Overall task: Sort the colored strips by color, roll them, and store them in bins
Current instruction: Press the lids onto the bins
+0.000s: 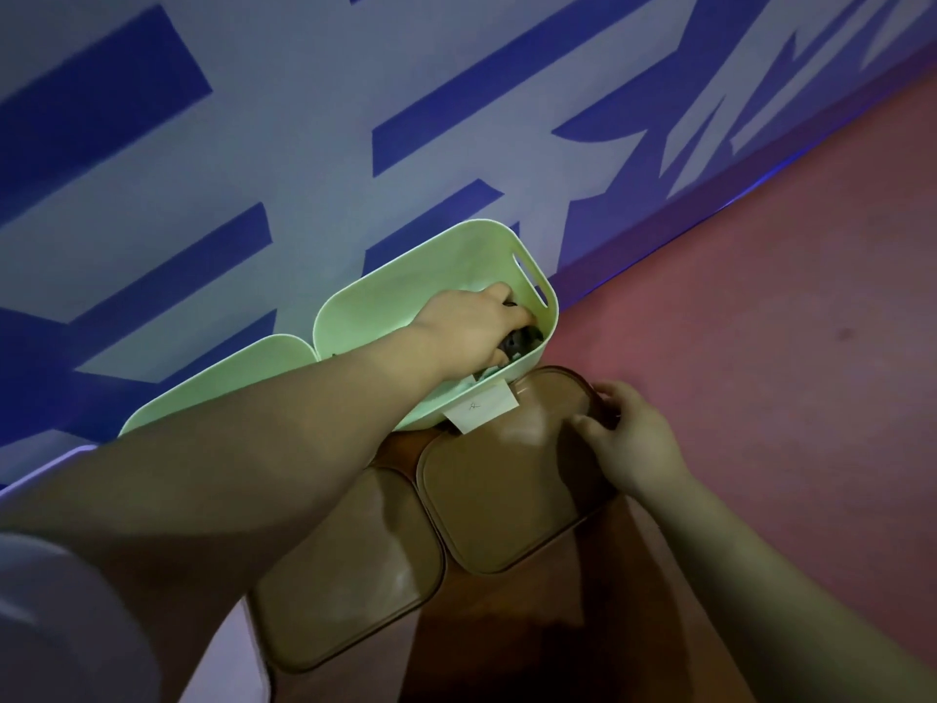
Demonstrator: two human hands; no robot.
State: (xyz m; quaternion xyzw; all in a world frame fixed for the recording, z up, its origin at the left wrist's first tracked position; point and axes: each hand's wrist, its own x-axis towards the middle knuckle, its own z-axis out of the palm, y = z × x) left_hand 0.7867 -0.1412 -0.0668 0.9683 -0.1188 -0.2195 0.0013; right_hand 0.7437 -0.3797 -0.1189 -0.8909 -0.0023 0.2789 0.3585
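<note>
A pale green bin (385,296) with a handle slot stands by the wall, a paper label (481,405) stuck on its near side. My left hand (471,329) reaches down inside it, fingers curled round a dark rolled strip (519,339). A second green bin (228,383) sits to its left, partly hidden by my forearm. My right hand (623,438) grips the far edge of a brown lid (507,489) just in front of the bin.
A second brown lid (350,575) lies nearer to me on a dark wooden surface (507,641). A wall with blue stripes (253,119) runs behind the bins. Red floor (760,322) spreads to the right.
</note>
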